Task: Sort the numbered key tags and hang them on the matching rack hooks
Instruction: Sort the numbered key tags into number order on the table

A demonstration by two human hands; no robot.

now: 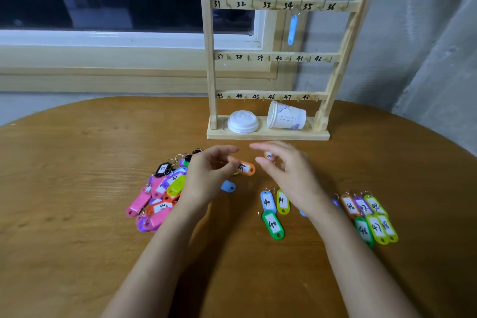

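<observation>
Round wooden table [77, 162] across the lower frame. At its far edge, upright wooden rack [210, 72]: three rails numbered 31 to 48, hooks beside the numbers. Left hand [206, 178] before the rack base, fingers curled into a pinch. Right hand [294, 175] just beside it, fingers loosely bent. Jumbled tag pile [160, 193] left of the left wrist. Sorted tags [376, 227] in rows right of the right wrist, marked 46, 47, 48. Paper cup [286, 116] on its side and white lid [242, 121] on the rack base. Blue tag [292, 29] hanging from the top rail between 34 and 35. Orange tag [246, 168] pinched at its ring end by the left hand. Second orange tag [269, 155] partly hidden among the right fingers; gripped or not, cannot tell.
</observation>
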